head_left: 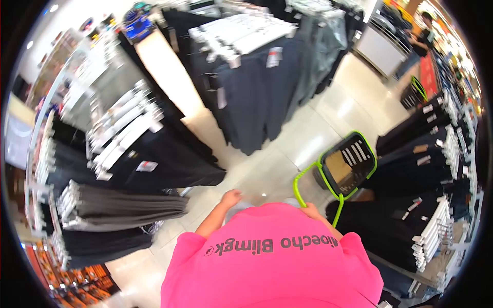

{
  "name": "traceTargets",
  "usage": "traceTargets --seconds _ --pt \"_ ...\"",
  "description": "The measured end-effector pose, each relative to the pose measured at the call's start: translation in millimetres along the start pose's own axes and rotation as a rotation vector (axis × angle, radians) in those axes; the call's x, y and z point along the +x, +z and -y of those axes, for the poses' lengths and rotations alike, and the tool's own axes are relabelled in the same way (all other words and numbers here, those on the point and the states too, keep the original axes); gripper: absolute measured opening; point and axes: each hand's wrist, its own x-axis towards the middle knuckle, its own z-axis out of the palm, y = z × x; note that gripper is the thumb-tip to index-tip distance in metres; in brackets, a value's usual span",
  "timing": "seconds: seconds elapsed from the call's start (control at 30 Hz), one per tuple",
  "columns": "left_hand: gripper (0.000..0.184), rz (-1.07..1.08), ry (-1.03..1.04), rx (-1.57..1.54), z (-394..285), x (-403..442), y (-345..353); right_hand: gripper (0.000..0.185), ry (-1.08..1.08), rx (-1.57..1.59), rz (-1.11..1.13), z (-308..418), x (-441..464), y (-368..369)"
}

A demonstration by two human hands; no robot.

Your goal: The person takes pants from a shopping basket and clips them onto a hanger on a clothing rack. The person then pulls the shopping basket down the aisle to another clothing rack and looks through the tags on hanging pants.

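Observation:
My right hand [309,210] is wrapped around the bright green handle [296,187] of a shopping basket [374,167]. The basket is dark with a green rim and hangs ahead of me on the right. Something tan and flat [339,169] shows inside it, too unclear to name. My left hand [232,198] is in front of my body on the left, fingers curled in, with nothing visible in it. It is nearest to a rack of dark grey trousers [128,208] but apart from them. My pink shirt fills the bottom of the view.
Racks of dark trousers [259,90] stand ahead, with black trousers [174,159] at left and more black garments [395,220] at right. A pale tiled floor [287,146] runs between them. Far right, a person [423,43] stands near another basket [411,96].

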Motion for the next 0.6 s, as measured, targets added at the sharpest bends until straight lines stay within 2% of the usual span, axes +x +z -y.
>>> traceTargets --seconds 0.03,0.07,0.1,0.13,0.17,0.2,0.23,0.3,0.33,0.4,0.47,0.53,0.6 --pt "0.027 -0.147 -0.11 0.034 63 -26 -9 0.031 -0.026 -0.024 0.021 4 2 12" --pt "0.025 0.051 -0.138 0.505 131 -44 -28 0.025 0.029 -0.001 -0.041 8 4 27" --pt "0.029 0.184 -0.107 0.806 208 -74 -36 0.02 0.087 0.028 -0.105 14 6 42" --pt "0.035 0.083 -0.409 0.538 257 -121 -44 0.02 0.073 0.017 -0.087 19 8 56" --pt "0.04 0.173 -0.428 0.556 326 -166 -53 0.021 0.08 -0.038 -0.108 23 10 70" --pt "0.044 0.271 -0.471 0.702 356 -221 -63 0.021 0.087 -0.089 -0.128 26 13 86" --pt "0.04 0.249 -0.481 0.604 375 -268 -77 0.021 0.08 -0.097 -0.115 26 20 107" --pt "0.028 0.336 -0.736 0.336 387 -333 -90 0.021 0.1 -0.072 -0.26 9 35 136" --pt "0.028 0.347 -0.731 0.332 400 -368 -91 0.021 0.109 -0.078 -0.267 12 29 150" --pt "0.017 0.176 -0.345 0.776 422 -424 -93 0.021 0.176 -0.147 -0.249 23 25 185" --pt "0.016 -0.221 -1.245 -0.332 424 -448 -73 0.02 0.175 -0.14 -0.204 34 24 215" --pt "0.018 -0.35 -1.33 -0.651 415 -461 -38 0.02 0.274 -0.116 -0.113 37 21 239" --pt "0.018 -0.39 -1.267 -0.783 411 -458 -20 0.021 0.329 -0.086 -0.017 37 30 266"
